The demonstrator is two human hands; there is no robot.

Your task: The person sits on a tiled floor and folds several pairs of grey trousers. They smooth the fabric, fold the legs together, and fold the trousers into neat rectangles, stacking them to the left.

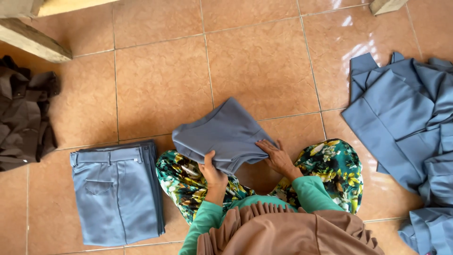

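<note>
I sit on the tiled floor with my knees in floral green cloth. A folded grey-blue garment (224,132) rests across my lap and onto the floor. My left hand (212,172) grips its near edge, thumb on top. My right hand (277,158) lies flat on the garment's right corner, fingers spread, pressing it down. Both sleeves are green.
A stack of folded grey-blue trousers (115,193) lies at my left. A loose heap of blue garments (406,127) spreads at the right. Dark brown clothes (23,118) are piled at the far left. Wooden furniture legs (30,40) stand at the top left and top right (384,5).
</note>
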